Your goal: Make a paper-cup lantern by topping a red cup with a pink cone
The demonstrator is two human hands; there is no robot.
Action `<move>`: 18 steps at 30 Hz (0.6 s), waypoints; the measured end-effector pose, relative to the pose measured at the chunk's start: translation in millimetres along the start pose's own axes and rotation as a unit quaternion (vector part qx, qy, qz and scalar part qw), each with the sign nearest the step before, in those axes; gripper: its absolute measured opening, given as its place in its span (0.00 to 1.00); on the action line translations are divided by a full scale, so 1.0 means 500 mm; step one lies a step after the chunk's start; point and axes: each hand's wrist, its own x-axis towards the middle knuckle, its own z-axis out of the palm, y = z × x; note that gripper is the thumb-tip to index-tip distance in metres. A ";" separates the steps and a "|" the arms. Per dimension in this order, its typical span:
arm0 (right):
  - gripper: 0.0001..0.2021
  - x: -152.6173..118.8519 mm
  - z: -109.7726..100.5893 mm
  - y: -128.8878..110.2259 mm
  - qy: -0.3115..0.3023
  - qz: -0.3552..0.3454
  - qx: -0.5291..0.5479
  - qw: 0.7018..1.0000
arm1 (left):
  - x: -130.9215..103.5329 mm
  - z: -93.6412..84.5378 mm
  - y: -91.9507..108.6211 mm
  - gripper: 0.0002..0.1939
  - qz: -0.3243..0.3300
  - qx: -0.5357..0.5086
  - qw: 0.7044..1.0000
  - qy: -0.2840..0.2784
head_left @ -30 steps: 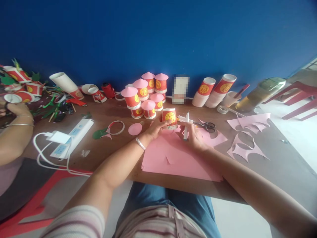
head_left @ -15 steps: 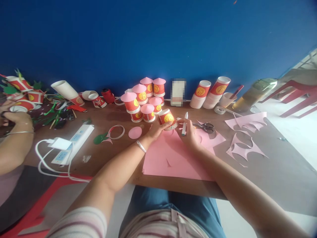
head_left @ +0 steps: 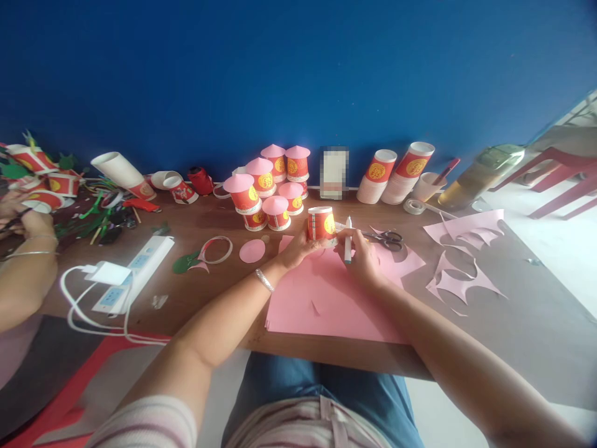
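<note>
Deep blue wall (head_left: pixel 298 74) right across the back, flecked with a few pale specks, murky at the left and brighter towards the middle! Up against it runs the brown table (head_left: pixel 527 336), washed greyer at the right, and out past that slanting edge gleams the pale floor (head_left: pixel 571 258), with a red stool (head_left: pixel 566 165) cut off at the side.

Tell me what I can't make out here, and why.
- Head view: far side of the held cup, hidden by the cup itself and the left hand.
- Head view: face of the pale object by the wall, blurred by pixelation.
- Head view: the co-worker's body, cut off by the left edge.
- Head view: fine details of the cup's yellow emblem, too small and blurred.
</note>
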 end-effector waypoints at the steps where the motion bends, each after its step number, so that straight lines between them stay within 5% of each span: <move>1: 0.10 0.002 -0.002 0.001 0.000 0.001 -0.001 1.000 | -0.002 -0.001 0.001 0.26 -0.008 -0.003 1.000 -0.012; 7: 0.13 0.006 -0.009 0.001 -0.002 0.002 -0.013 1.000 | -0.007 -0.004 0.000 0.23 -0.035 -0.052 0.997 -0.037; 18: 0.15 0.002 0.003 0.004 0.022 -0.034 -0.005 0.999 | 0.005 0.011 0.002 0.22 0.023 0.003 0.997 0.067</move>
